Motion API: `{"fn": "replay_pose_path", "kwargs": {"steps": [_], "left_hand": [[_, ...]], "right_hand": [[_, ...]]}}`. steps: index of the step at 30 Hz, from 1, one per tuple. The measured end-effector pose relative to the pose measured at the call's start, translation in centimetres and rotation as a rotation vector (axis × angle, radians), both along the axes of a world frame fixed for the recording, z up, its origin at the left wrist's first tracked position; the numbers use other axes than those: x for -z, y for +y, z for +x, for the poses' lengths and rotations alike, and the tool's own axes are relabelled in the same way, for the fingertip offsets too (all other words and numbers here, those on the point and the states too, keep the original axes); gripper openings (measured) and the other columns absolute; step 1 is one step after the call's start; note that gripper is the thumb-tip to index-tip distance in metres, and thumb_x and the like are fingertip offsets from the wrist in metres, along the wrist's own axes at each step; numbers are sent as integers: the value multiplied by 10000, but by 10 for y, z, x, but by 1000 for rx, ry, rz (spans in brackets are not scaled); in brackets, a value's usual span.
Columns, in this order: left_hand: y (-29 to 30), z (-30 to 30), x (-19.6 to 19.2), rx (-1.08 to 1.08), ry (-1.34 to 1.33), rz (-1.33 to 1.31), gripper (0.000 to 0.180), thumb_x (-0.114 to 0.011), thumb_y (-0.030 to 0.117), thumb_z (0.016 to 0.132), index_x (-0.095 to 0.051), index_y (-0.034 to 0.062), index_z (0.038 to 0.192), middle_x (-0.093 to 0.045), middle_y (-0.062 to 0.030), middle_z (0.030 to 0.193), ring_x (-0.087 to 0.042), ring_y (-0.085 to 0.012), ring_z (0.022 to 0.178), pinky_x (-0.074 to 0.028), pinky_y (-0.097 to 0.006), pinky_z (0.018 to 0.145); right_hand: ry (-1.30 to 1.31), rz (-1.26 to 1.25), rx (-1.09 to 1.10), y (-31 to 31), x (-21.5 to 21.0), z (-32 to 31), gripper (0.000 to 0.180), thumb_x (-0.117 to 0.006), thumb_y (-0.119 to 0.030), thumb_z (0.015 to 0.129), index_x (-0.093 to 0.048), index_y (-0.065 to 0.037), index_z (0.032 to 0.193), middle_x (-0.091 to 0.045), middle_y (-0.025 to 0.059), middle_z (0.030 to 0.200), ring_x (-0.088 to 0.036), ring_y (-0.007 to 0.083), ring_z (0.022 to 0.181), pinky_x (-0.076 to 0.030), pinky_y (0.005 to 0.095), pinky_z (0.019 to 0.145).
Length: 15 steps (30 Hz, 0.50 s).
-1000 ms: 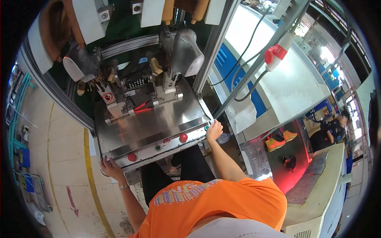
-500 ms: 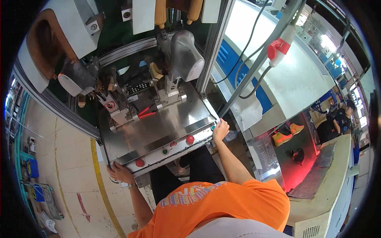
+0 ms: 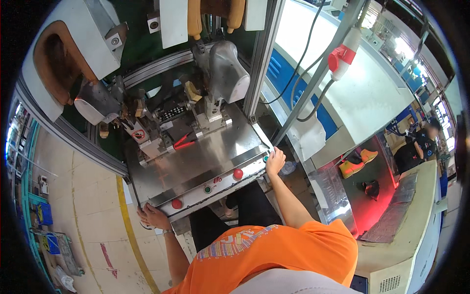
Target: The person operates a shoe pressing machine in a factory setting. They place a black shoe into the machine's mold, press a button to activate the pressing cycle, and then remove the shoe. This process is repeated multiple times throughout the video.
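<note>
The shiny metal counter (image 3: 196, 161) of a big machine sits right in front of the person. Along its front edge there are two red buttons, one near the left (image 3: 176, 204) and one near the right (image 3: 238, 173), with a small green button (image 3: 207, 189) between them.

The left hand (image 3: 152, 216) rests on the counter's front left corner, just beside the left red button. Its fingers curl over the edge, so it is gripping the corner. The right hand (image 3: 275, 161) is on the counter's front right corner, touching the edge there. Its fingers bend around the corner too, holding on.

On top of the counter, farther back, lies a red-handled tool (image 3: 183, 142). Behind it stands a grey rounded metal part (image 3: 227, 71) on a post. To the left is another grey shoe-shaped part (image 3: 95, 103).

The person wears an orange shirt (image 3: 274, 255). Off to the right, a red plug (image 3: 341, 55) hangs on a grey cable. An orange shoe (image 3: 353, 167) lies lower down on the right. Another person (image 3: 418, 144) in dark clothes stands far off at the right.
</note>
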<state>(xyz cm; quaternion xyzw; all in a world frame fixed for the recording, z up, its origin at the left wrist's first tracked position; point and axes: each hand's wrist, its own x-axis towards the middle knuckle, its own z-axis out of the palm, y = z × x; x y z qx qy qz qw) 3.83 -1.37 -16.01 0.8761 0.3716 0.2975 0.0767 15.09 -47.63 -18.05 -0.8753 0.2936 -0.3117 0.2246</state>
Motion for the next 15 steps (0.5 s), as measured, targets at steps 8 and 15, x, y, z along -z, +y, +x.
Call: {"fn": "replay_pose_path", "kwargs": {"steps": [8, 15], "left_hand": [[1, 0, 4, 21, -31, 16, 299, -376, 283, 889, -582, 94, 994, -368, -104, 1297, -287, -255, 1229, -202, -518, 952], [2, -1, 3, 32, -13, 40, 302, -385, 300, 892, -569, 93, 1013, -379, -113, 1293, -311, -294, 1211, -247, -473, 934]], "right_hand": [[27, 11, -16, -1, 3, 0, 251, -516, -172, 777, -547, -124, 1022, -522, 53, 964, -461, 260, 944, -366, 405, 776], [15, 42, -16, -1, 0, -1, 260, -521, -162, 765, -544, -121, 1021, -520, 53, 960, -458, 257, 951, -363, 406, 785]]}}
